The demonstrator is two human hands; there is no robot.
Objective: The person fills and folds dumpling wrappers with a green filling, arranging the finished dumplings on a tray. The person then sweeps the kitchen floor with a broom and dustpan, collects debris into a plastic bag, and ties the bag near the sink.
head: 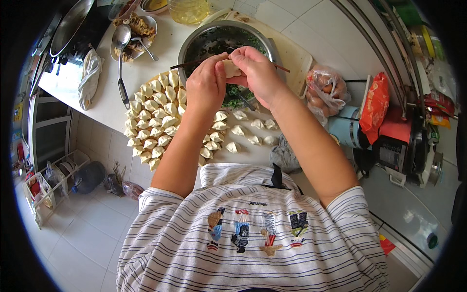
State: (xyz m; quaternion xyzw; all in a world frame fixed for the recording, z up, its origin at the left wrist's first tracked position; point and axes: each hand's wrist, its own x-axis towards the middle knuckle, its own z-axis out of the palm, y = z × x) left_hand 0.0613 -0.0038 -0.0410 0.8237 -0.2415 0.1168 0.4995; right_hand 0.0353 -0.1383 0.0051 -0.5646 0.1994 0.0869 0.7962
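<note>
Both my hands are raised over a large steel bowl point(185, 43) and pinch one dumpling point(230, 68) between them. My left hand point(208, 78) grips its left side with the thumb on top. My right hand point(255, 69) folds around its right side. Inside the bowl is a dark filling with chopped greens point(233, 100), partly hidden by my hands. A dark chopstick point(178, 66) lies across the bowl's rim behind my hands. Many shaped dumplings point(157, 116) sit in close rows on a round board to the left, partly behind my left forearm.
A few loose dumplings point(239, 130) lie on the white counter near a grey cloth point(282, 155). At right are a bag of eggs point(324, 91) and a red packet point(375, 106). A ladle point(122, 36) rests on a plate of food point(147, 27) at the upper left.
</note>
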